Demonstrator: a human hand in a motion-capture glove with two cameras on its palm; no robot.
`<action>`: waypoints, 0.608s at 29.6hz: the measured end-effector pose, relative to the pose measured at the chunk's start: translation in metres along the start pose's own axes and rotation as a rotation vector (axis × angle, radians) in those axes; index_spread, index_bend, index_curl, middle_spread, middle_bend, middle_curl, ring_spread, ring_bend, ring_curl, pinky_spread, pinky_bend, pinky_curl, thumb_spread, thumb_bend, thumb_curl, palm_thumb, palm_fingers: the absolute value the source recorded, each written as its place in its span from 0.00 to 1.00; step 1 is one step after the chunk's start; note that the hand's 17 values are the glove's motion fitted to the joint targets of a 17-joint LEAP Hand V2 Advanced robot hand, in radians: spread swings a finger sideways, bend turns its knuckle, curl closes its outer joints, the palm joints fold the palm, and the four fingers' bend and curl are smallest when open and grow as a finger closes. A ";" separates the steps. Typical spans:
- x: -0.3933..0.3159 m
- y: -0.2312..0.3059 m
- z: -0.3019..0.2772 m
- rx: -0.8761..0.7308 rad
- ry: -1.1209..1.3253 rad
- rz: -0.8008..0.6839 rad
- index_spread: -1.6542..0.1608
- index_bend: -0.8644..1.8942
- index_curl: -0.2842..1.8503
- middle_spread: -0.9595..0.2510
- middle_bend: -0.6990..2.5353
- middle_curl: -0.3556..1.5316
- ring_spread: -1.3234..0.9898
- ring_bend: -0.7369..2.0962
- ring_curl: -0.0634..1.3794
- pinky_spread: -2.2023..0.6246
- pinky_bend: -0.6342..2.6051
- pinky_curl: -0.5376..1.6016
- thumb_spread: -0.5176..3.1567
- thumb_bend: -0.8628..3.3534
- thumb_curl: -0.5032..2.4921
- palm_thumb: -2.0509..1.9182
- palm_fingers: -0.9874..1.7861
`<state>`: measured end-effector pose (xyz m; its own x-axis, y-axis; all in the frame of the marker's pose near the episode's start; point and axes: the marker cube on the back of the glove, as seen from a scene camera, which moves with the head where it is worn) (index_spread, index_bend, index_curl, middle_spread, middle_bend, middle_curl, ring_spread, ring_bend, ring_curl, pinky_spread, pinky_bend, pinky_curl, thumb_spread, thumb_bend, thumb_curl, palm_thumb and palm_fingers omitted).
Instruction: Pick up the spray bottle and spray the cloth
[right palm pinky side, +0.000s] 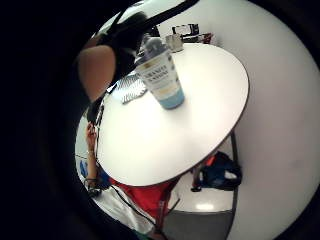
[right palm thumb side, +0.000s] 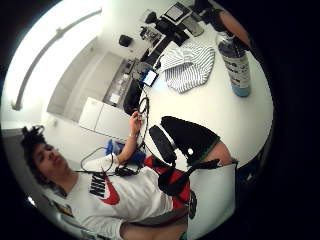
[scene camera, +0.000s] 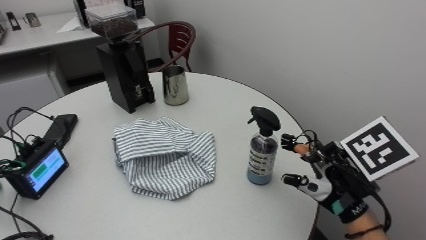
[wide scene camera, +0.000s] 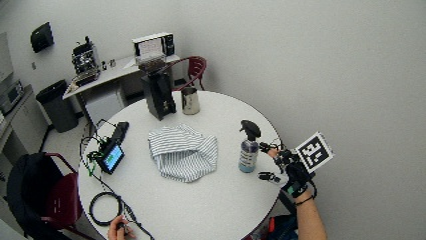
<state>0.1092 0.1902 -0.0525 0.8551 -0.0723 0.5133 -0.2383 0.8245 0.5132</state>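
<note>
**Hands spread beside the bottle, nothing held yet**

Hands first: my gloved right hand hovered at the table's edge, fingers apart and thumb spread, holding nothing. From the outside view it sat just beside the spray bottle, at about three o'clock from it, with a gap showing between fingertips and plastic. My bare hand was low at the table's near rim, on a cable, well apart from the work.

I judged the reach as not yet closed. The bottle stood upright on the table, trigger head on top, near the rim. The striped cloth lay bunched at roughly nine o'clock from the bottle, near but not touching it.

What worried me: the bottle is tall and narrow, so a finger arriving high on the neck could tip it toward the cloth or push it along the smooth top. Closing low on the body might also leave the trigger out of reach. A small screen sat beyond the cloth, in the line of any overspray.
</note>
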 end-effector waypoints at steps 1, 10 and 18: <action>0.007 -0.003 0.002 0.003 -0.020 0.036 0.70 0.36 0.23 0.77 0.31 0.37 0.58 0.39 0.25 0.85 0.32 0.40 0.43 0.20 0.25 0.65 0.57; 0.050 -0.030 0.024 -0.009 -0.120 0.190 0.70 0.36 0.24 0.77 0.31 0.37 0.57 0.39 0.26 0.85 0.31 0.40 0.43 0.20 0.26 0.65 0.58; 0.080 -0.049 0.048 -0.017 -0.305 0.187 0.71 0.35 0.23 0.76 0.30 0.37 0.57 0.39 0.26 0.85 0.32 0.41 0.42 0.20 0.26 0.67 0.58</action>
<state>0.1672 0.1174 -0.0037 0.6197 -0.0815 0.7806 -0.3678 0.8484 0.3806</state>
